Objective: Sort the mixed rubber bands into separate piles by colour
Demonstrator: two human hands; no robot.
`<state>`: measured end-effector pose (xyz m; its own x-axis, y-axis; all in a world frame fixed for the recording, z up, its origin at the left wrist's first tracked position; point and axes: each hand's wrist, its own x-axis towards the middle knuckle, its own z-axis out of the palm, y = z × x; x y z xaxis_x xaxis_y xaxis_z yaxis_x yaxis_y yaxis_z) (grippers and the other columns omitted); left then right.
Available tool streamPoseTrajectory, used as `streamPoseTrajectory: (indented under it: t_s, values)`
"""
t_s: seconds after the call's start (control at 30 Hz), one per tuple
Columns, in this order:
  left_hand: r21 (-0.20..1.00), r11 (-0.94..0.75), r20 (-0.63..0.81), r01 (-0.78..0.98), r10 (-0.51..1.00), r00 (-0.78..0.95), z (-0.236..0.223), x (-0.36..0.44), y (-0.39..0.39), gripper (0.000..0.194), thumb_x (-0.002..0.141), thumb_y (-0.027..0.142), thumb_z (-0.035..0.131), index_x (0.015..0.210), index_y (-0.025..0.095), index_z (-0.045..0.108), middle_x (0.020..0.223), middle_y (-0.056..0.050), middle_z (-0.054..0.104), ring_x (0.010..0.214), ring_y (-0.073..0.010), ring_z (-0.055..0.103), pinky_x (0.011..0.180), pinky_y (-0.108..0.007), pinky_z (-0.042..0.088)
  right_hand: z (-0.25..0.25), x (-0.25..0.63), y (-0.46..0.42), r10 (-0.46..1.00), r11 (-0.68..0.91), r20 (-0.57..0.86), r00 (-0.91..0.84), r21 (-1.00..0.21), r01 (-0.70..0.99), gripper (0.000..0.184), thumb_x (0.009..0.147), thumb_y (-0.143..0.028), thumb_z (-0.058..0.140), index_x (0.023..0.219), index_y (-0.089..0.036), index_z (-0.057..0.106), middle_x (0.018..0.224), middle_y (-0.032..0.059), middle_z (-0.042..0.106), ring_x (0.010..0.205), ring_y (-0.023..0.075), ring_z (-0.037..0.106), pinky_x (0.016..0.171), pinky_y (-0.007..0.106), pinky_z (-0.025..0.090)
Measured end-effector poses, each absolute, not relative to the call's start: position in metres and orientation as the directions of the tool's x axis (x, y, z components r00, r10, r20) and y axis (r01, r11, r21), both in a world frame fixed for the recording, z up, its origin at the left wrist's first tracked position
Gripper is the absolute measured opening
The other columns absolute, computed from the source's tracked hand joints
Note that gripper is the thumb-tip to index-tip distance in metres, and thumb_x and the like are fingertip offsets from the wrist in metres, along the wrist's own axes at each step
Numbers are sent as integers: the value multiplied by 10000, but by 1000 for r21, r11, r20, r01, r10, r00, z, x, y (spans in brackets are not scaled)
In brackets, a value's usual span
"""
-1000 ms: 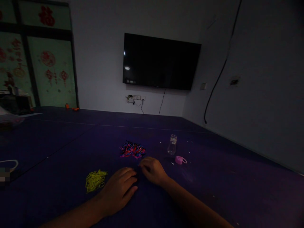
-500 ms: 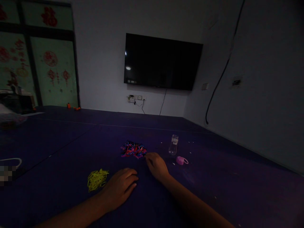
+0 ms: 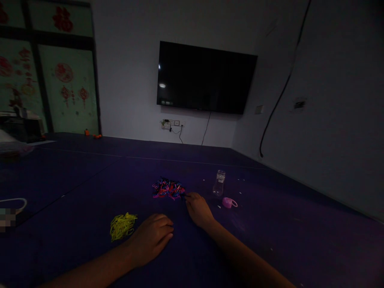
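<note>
On the purple surface lies a loose pile of multicoloured bands (image 3: 168, 188), mostly red, blue, pink and black. My right hand (image 3: 198, 209) is at the pile's right edge with its fingers pinched together. Something thin and dark shows at its fingertips, too small and dim to name. To the left is a heap of yellow bands (image 3: 122, 226). My left hand (image 3: 154, 234) rests flat on the surface just right of that heap, fingers stretched out and holding nothing. Beyond my right hand a clear bottle (image 3: 219, 184) stands uncapped, with a pink lid (image 3: 227, 203) with a loop beside it.
Small white scraps (image 3: 219, 207) are scattered around the lid and bottle. A clear plastic bag (image 3: 13, 149) sits at the far left, above a white loop (image 3: 18, 200). Small orange objects (image 3: 97, 136) lie by the door. A television (image 3: 206, 78) hangs on the back wall.
My right hand has drawn very slightly right, away from the multicoloured pile, and a thin dark bit now shows at its fingertips. My left hand has hardly moved.
</note>
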<state>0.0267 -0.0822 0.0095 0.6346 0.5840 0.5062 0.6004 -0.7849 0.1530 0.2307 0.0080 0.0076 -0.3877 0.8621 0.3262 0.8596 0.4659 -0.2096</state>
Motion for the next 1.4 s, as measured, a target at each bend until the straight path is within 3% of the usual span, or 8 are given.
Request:
streamPoseTrajectory:
  t_s: [0.17,0.33,0.5,0.67,0.87,1.1,1.4]
  values:
    - [166,-788,522,593,580,625,4,25,-81,246,883,147,464,1056,191,633,1098,-70,658,1013,-212,593,888,-379,476,8,230,9,872,442,329,-362,-211,872,310,877,-165,370,982,-144,660,1071,108,632,1063,205,534,943,302,354]
    - [196,-784,505,589,596,625,7,25,-83,242,889,139,457,1053,180,630,1061,-76,657,995,-208,595,887,-364,469,9,231,6,827,503,424,-369,-265,823,250,819,-137,428,783,-160,674,936,85,659,930,191,579,859,291,404]
    - [215,-751,447,624,644,621,11,26,-84,179,890,127,462,920,175,632,929,-55,639,853,-186,602,782,-305,477,9,226,-7,659,745,589,-469,-420,519,227,752,-115,453,739,-185,668,818,34,669,793,145,608,734,243,444]
    - [173,-719,412,673,674,613,8,26,-83,158,885,132,488,791,160,611,825,-48,597,776,-186,583,702,-289,464,5,211,-21,582,805,557,-592,-496,325,211,690,-107,453,646,-184,644,680,7,649,663,130,608,638,218,445]
    - [196,-750,484,631,634,603,8,26,-84,138,865,125,494,767,170,581,866,-41,591,784,-177,584,730,-298,469,6,215,-15,674,738,528,-516,-500,452,239,761,-143,446,743,-201,677,756,10,686,709,136,625,684,231,453]
    - [248,-744,525,620,641,559,11,27,-85,120,847,127,494,888,189,588,1028,-60,589,924,-200,587,830,-336,486,12,229,14,742,628,512,-433,-306,716,305,851,-165,402,1003,-182,666,1092,79,645,1016,185,568,878,293,423]
    - [216,-718,440,662,677,591,7,25,-82,305,877,167,469,1159,218,574,1240,-60,582,1138,-223,521,962,-411,437,4,231,28,762,621,403,-507,-232,748,353,856,-167,408,1148,-171,607,1240,86,566,1155,205,483,975,333,366]
